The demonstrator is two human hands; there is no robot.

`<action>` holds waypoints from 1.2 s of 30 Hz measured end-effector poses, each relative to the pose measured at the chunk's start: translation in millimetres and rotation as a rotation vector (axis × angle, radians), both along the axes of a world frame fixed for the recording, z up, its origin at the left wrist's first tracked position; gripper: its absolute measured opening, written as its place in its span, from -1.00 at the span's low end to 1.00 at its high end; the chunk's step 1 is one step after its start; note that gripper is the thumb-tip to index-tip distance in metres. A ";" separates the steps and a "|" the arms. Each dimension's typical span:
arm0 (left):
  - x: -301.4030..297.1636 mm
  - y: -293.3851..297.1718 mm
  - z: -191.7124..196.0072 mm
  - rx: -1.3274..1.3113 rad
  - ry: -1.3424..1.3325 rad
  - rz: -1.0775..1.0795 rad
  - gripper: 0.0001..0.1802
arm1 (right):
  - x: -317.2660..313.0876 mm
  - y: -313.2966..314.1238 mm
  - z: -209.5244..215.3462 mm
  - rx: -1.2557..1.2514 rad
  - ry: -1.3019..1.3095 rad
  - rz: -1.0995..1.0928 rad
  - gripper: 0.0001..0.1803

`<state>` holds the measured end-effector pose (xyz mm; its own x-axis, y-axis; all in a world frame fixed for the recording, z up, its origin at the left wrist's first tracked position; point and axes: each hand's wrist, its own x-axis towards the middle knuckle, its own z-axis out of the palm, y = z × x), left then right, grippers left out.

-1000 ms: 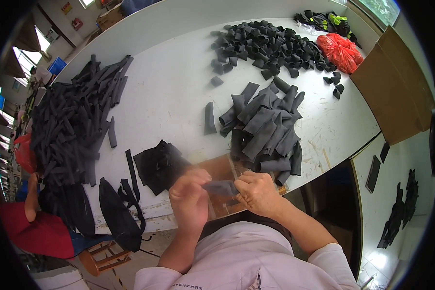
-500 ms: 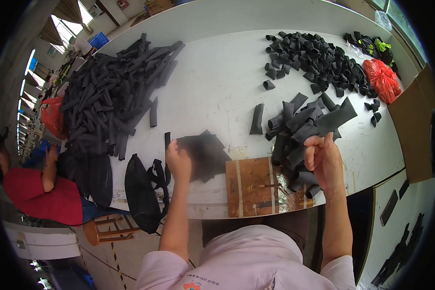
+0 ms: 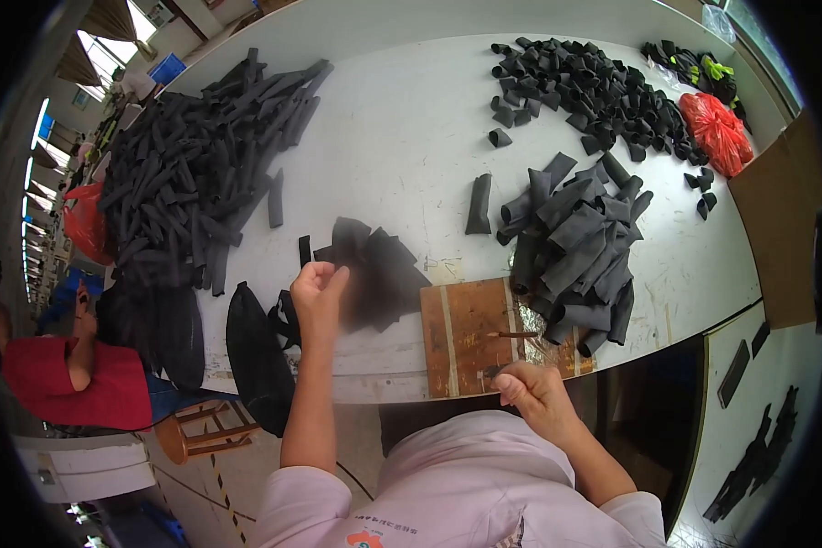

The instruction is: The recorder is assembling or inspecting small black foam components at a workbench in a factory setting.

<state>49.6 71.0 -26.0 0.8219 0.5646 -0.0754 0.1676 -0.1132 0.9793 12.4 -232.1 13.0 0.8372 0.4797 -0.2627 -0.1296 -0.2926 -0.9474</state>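
My left hand (image 3: 318, 294) is above the table with its thumb and fingertips pressed together, beside a loose stack of flat black fabric pieces (image 3: 384, 279); what the pinch holds, if anything, I cannot make out. My right hand (image 3: 537, 395) is closed at the front edge of a brown wooden board (image 3: 438, 342), its fingers on a small dark tool (image 3: 490, 373) whose kind does not show. A thin pointed tool (image 3: 511, 335) lies farther back on the board. Beyond my right hand rises a heap of dark fabric tubes (image 3: 584, 233).
At the far left is a large pile of narrow dark strips (image 3: 173, 173); short black tubes (image 3: 603, 96) lie at the far right, beside a red plastic bag (image 3: 717, 132). A black fabric piece (image 3: 251, 352) hangs over the front edge. A person in red (image 3: 82, 384) sits at left.
My right hand has left the fabric heap and come down toward me to the board's front edge, closing; the grey tube it was at now rests on the heap. My left fingers have pinched together.
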 end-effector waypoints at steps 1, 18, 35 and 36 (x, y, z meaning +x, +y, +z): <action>-10.2 -9.1 11.2 -0.480 -0.107 -0.018 -0.91 | -2.3 7.5 2.3 -0.017 -0.092 0.039 -0.80; -75.6 -150.5 48.2 -0.824 0.234 -0.492 -0.62 | -3.0 -11.5 31.5 -0.067 -0.515 -0.014 -0.79; -77.7 -135.8 63.5 -0.594 0.225 -0.561 -0.79 | 4.6 -21.0 30.4 -0.188 -0.541 -0.019 -0.88; -78.1 -135.5 61.0 -0.557 0.238 -0.587 -0.83 | 4.5 -20.0 30.0 -0.183 -0.538 -0.011 -0.88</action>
<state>-28.5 -64.6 35.0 0.8974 -0.1201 -0.4245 0.4412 0.2428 0.8640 16.9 -252.1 43.0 0.8809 0.4567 0.1245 0.3534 -0.4595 -0.8149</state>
